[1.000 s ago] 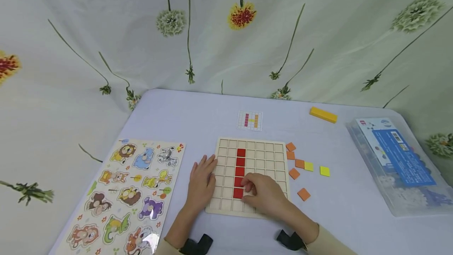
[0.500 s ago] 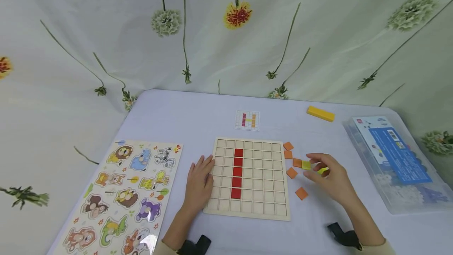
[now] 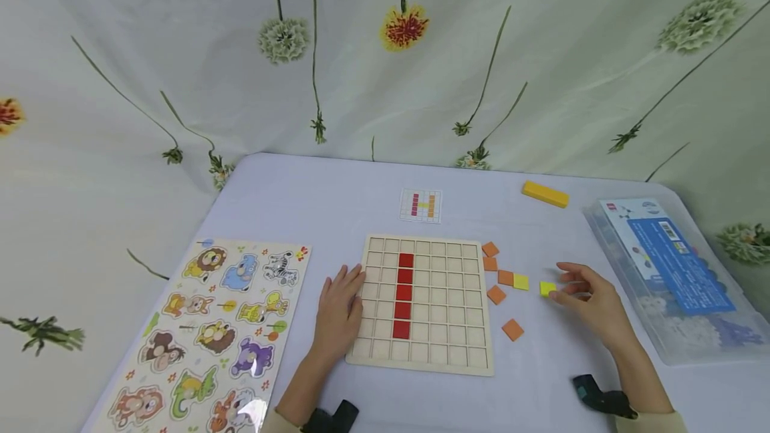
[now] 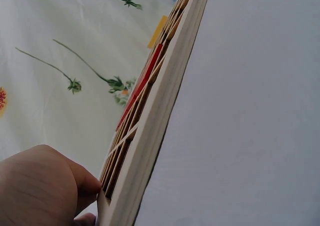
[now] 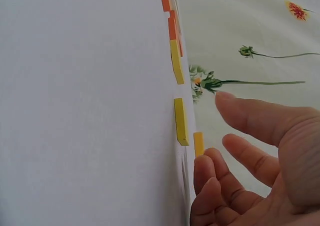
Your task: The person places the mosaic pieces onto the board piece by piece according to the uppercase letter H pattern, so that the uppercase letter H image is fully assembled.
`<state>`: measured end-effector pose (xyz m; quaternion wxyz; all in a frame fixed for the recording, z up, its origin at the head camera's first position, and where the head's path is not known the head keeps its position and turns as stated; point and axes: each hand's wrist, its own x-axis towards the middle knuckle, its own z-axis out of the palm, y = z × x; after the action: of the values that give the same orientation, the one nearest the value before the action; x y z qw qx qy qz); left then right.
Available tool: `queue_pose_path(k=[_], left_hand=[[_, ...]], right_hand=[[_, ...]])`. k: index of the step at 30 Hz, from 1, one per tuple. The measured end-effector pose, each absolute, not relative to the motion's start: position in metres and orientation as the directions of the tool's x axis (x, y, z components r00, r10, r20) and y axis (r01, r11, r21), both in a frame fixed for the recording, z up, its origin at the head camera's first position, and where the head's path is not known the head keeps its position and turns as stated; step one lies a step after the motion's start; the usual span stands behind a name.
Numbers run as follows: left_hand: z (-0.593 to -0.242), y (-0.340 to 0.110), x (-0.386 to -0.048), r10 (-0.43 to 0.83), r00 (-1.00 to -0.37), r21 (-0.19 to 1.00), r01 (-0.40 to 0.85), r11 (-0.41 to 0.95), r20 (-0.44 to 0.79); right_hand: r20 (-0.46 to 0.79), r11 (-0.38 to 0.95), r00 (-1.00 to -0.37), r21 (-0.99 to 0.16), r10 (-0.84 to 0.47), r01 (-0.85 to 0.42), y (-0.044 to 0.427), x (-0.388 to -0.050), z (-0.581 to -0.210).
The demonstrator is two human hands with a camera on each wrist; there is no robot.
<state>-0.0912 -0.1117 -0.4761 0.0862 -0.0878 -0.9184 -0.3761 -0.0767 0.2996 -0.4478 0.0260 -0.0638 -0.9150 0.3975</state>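
Note:
A wooden grid board point(image 3: 448, 326) lies mid-table with a column of several red square tiles point(image 3: 402, 293) set in it. My left hand point(image 3: 338, 313) rests at the board's left edge, its fingers extended; in the left wrist view fingertips touch the board's frame point(image 4: 145, 141). To the right of the board, my right hand point(image 3: 592, 303) is beside a yellow square tile point(image 3: 547, 288), with thumb and fingers apart; whether the thumb touches the tile is unclear. A second yellow tile point(image 3: 521, 282) abuts an orange tile point(image 3: 505, 277). Other orange tiles point(image 3: 512, 329) lie around these.
Behind the board lies a pattern card point(image 3: 421, 206). A yellow bar point(image 3: 545, 194) sits toward the back right, and a clear plastic box point(image 3: 674, 279) stands at far right. An animal picture board point(image 3: 210, 333) covers the left side.
My right hand has left the board and moved right, to the outer yellow tile. The red tiles stay in their column, and my left hand keeps its place.

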Motion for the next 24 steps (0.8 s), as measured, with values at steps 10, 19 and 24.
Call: queue_pose_path(k=[10, 19, 24], left_hand=[[-0.477, -0.112, -0.091, 0.094, -0.968, 0.675, 0.229, 0.701, 0.231], [-0.478, -0.112, -0.092, 0.094, -0.969, 0.665, 0.225, 0.712, 0.228], [-0.479, -0.112, -0.092, 0.094, -0.970, 0.667, 0.223, 0.711, 0.225]], right_hand=[[-0.035, 0.691, -0.988, -0.711, 0.149, 0.130, 0.303, -0.077, -0.458], [-0.004, 0.731, -0.986, -0.670, 0.169, 0.128, 0.300, -0.077, -0.462], [0.020, 0.756, -0.986, -0.644, 0.168, 0.116, 0.299, -0.077, -0.464]])
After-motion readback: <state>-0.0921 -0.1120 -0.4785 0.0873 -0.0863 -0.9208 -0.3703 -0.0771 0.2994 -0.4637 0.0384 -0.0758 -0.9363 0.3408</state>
